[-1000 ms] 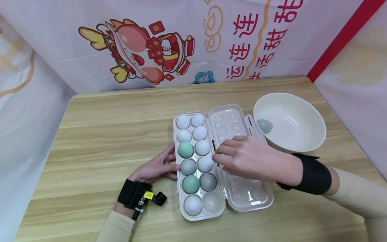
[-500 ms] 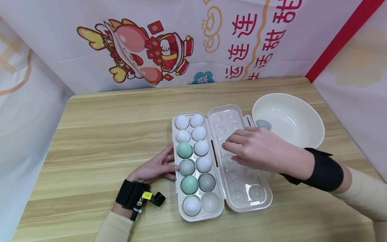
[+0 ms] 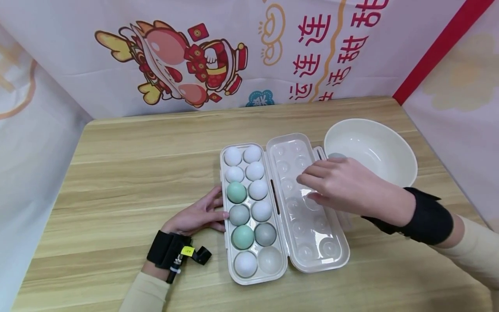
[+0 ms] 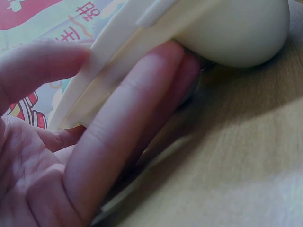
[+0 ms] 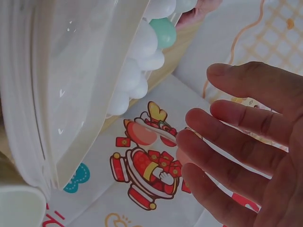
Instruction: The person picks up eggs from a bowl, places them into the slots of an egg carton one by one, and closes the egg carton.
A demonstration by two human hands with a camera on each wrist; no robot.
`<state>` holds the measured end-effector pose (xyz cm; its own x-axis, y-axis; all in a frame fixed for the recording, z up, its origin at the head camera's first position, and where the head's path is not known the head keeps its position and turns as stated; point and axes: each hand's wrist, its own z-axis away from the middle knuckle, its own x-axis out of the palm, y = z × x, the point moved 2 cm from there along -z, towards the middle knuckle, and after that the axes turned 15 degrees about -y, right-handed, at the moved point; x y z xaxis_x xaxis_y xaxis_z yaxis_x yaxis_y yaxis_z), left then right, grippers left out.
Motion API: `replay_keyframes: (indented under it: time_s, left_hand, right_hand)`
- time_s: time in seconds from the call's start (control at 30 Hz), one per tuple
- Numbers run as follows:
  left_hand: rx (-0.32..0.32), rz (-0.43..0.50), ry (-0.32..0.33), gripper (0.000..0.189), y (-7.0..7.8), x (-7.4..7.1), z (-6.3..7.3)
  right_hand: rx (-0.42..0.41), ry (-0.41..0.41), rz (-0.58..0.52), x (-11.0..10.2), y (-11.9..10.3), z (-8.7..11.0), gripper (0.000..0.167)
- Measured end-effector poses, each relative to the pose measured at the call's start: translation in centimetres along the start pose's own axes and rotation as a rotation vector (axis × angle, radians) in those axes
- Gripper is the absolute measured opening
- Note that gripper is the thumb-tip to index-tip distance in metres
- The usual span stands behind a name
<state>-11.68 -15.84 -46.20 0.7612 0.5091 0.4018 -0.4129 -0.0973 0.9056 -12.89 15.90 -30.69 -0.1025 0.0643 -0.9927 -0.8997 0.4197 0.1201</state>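
Observation:
An open plastic egg box (image 3: 287, 255) lies on the table, its tray filled with white, green and grey eggs; the near right cup holds no egg. My left hand (image 3: 199, 219) grips the tray's left rim. In the left wrist view, the thumb (image 4: 47, 64) is at the rim's upper side and the fingers (image 4: 128, 101) reach beneath it. Above the clear lid (image 3: 308, 236) hovers my right hand (image 3: 347, 186), holding nothing. Its fingers (image 5: 227, 165) are spread and slightly bent in the right wrist view. One grey egg (image 3: 336, 155) sits in the bowl, partly hidden by this hand.
The large white bowl (image 3: 372, 149) stands at the back right, beside the lid. Wood-grain table (image 3: 136, 173) extends left of the box. A printed cloth (image 3: 234, 52) rises behind the table, with cloth at both sides too.
My right hand has moved right, away from the eggs and over the lid toward the bowl, covering more of the grey egg there. The left hand keeps its hold on the rim.

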Motion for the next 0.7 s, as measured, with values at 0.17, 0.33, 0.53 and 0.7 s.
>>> replay_keyframes:
  time_s: [0.17,0.33,0.53,0.7]
  left_hand:
    - [0.004,0.007,-0.006,0.078,-0.1,0.0,0.0]
    - [0.003,0.006,-0.003,0.079,0.1,0.0,0.0]
    - [0.009,-0.002,-0.006,0.078,0.1,-0.1,-0.1]
    - [0.024,-0.011,-0.018,0.079,-0.3,-0.1,-0.1]
  right_hand:
    - [0.028,0.005,-0.015,-0.1,0.4,0.5,0.038]
    - [0.065,-0.013,-0.039,-0.5,1.2,0.9,0.041]
    - [0.108,-0.050,-0.049,-0.9,2.2,1.5,0.041]
    - [0.143,-0.096,-0.061,-0.7,2.6,1.8,0.042]
